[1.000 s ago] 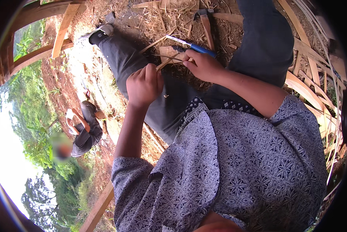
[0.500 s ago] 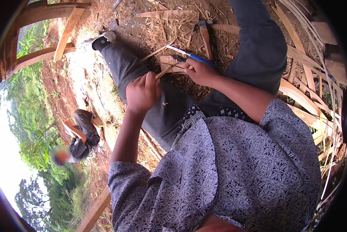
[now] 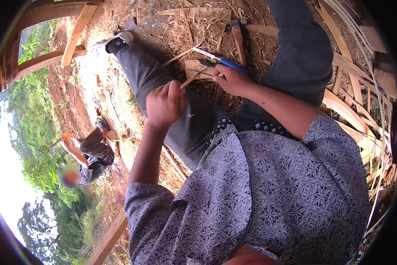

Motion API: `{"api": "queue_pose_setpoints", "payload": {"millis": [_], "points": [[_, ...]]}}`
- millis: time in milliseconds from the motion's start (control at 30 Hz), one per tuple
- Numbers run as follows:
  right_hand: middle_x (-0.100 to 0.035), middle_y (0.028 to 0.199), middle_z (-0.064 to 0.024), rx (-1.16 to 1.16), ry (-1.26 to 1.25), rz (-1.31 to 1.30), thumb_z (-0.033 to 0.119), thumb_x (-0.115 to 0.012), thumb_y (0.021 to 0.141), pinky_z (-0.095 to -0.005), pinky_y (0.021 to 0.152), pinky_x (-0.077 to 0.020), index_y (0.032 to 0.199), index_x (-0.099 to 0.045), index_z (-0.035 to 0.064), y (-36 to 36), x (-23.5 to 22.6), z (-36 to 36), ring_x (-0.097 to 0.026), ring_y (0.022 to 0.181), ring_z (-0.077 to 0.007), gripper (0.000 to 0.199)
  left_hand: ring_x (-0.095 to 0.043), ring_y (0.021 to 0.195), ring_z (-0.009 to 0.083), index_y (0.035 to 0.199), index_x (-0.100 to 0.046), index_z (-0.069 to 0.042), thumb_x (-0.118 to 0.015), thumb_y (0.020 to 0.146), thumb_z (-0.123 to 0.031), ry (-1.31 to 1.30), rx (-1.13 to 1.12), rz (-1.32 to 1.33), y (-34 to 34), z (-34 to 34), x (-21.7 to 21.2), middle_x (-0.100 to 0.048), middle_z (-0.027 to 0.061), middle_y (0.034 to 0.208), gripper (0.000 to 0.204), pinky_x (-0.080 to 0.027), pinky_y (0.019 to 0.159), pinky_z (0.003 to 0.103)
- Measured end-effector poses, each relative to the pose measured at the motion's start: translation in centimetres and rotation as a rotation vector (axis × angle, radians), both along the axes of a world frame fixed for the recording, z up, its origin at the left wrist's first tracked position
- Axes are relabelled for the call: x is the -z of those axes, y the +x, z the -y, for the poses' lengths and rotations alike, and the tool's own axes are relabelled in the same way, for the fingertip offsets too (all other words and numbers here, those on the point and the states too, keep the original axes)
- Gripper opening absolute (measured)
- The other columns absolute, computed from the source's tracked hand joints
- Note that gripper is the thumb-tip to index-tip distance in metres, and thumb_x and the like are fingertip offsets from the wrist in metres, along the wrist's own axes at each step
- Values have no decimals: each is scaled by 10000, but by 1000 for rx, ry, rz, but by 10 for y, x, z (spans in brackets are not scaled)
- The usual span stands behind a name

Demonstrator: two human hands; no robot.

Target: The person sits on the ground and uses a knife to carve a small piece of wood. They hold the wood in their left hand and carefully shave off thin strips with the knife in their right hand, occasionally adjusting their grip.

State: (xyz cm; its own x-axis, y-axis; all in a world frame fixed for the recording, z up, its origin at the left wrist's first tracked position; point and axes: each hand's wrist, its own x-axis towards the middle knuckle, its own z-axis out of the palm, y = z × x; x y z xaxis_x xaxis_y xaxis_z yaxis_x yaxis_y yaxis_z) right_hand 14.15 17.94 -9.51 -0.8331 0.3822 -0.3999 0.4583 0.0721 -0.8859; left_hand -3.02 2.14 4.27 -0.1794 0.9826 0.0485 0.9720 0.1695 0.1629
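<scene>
My left hand (image 3: 166,104) is a closed fist around a narrow wooden strip (image 3: 190,80), which sticks out toward my right hand. My right hand (image 3: 233,81) is closed too, its thumb and fingers pinching a thin, slender piece (image 3: 210,74) that meets the strip's far end. Whether this is a blade or another sliver I cannot tell. Just beyond the right fingers lies a knife with a blue handle (image 3: 233,65) and a pale blade, apparently not gripped. A flat wood block (image 3: 193,66) is under the meeting point, with a dark object (image 3: 207,63) by it.
A hammer-like tool (image 3: 238,42) with a wooden handle lies beyond the knife, among shavings and a flat board (image 3: 194,11). Long wood strips (image 3: 351,110) pile up at the right. My legs (image 3: 150,84) flank the work. Another person (image 3: 94,154) sits at the left, near wooden beams (image 3: 77,35).
My two hands hold nearly the same pose, with the strip and slender piece slightly shifted. At the left, the other person's arms and legs have moved. The whole view has shifted slightly.
</scene>
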Motion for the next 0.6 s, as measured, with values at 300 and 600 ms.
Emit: {"api": "queue_pose_setpoints", "payload": {"millis": [300,600], "points": [[-724,881,-147,-24,-20,-31,230,-702,976,-434,727,-525,1056,-659,75,-5,-10,1,-720,828,-325,179,-647,604,305,843,-517,-91,-645,902,-149,22,-85,1,3,13,3,-596,80,685,152,-502,536,417],[-713,839,-132,-32,60,-131,208,-695,986,-408,689,-514,1036,-662,57,-5,-29,2,-709,773,-293,162,-647,590,303,844,-516,-82,-627,924,-142,44,-192,3,14,12,5,-611,91,676,149,-493,521,416]]}}
